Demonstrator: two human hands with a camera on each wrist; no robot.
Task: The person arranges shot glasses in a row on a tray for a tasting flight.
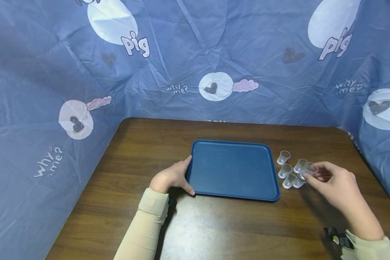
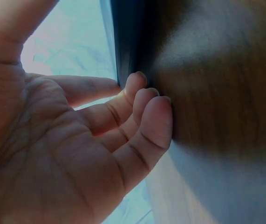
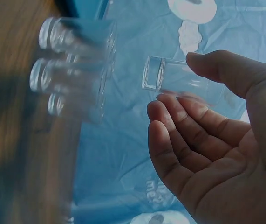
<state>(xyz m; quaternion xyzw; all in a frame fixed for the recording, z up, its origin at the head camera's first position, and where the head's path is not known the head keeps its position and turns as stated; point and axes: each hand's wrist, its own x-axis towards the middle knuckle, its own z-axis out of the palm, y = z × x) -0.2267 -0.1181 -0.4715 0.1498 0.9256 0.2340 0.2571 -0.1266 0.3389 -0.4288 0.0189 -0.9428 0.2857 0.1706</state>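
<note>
Hand (L) (image 1: 172, 177) spread, touching blue tray (image 1: 234, 169), hand (R) (image 1: 339, 182) pinching clear cup (image 3: 175, 77) btwn thumb & fingers

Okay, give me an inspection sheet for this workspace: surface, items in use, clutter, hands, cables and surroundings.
Surface: brown wood-grain table, with a bright glare patch on its near part.
Items in use: blue tray lying flat; a cluster of small clear cups standing upright beside its right edge.
Clutter: nothing seen.
Left hand: touches the tray's left side, thumb by the near corner.
Right hand: pinches one clear cup, held above the table.
Cables: nothing seen.
Surroundings: wrinkled blue printed fabric behind and beside the table, lettered "pig" and "why me?".
</note>
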